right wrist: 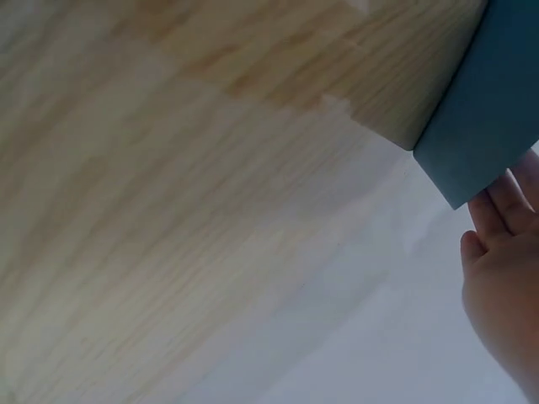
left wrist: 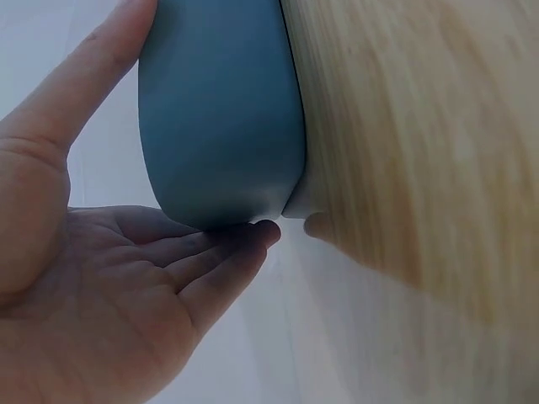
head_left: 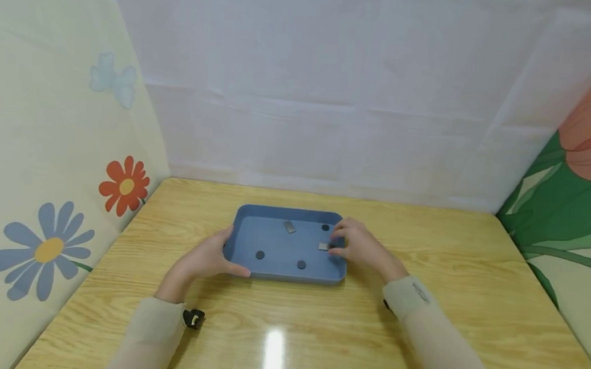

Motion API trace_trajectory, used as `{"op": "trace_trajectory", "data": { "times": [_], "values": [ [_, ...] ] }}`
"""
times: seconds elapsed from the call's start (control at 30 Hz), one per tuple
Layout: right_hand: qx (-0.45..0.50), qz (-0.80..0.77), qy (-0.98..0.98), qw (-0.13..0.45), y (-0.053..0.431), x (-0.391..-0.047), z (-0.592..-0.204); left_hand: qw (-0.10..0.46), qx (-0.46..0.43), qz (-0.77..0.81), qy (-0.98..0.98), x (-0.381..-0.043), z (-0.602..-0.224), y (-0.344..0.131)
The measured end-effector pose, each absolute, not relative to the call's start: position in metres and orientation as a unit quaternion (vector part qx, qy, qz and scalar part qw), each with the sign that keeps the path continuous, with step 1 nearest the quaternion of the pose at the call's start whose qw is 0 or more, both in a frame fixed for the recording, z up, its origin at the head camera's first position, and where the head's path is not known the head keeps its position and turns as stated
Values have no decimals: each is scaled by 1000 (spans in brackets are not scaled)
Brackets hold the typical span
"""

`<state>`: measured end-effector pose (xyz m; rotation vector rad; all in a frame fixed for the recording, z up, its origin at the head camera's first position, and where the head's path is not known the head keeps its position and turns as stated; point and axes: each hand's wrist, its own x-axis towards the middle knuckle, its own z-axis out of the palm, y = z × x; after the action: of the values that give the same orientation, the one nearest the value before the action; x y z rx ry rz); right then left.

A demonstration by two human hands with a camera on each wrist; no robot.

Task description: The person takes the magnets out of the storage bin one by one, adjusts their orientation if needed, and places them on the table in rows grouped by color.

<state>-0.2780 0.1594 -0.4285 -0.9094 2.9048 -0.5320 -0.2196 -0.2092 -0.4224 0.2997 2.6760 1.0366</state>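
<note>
A shallow blue tray (head_left: 273, 277) lies on the table. My left hand (head_left: 207, 255) grips its near left corner, the thumb along the front wall and the fingers against the left wall; the left wrist view shows this hand (left wrist: 109, 278) around the tray's outside (left wrist: 223, 109). My right hand (head_left: 360, 245) reaches over the right wall with bent fingers. Its thumb and fingertips are at the right end of a small silver rectangular piece (head_left: 323, 246), beside something dark; whether they pinch it cannot be made out. The right wrist view shows only part of this hand (right wrist: 509, 278), behind the tray wall (right wrist: 484, 109).
Also in the tray are another grey rectangular piece (head_left: 289, 227) and small dark discs, one at the back right (head_left: 325, 228), others nearer the front (head_left: 260, 254). The wooden table (head_left: 234, 323) meets a white cloth (head_left: 319, 140) behind and flower-printed walls at both sides.
</note>
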Motion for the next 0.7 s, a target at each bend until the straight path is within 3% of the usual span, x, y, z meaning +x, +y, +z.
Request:
{"op": "trace_trajectory", "data": {
  "times": [0.7],
  "values": [
    [-262, -141, 954, 47, 142, -287, -431, 142, 78, 364, 917, -218, -423, -208]
  ]
}}
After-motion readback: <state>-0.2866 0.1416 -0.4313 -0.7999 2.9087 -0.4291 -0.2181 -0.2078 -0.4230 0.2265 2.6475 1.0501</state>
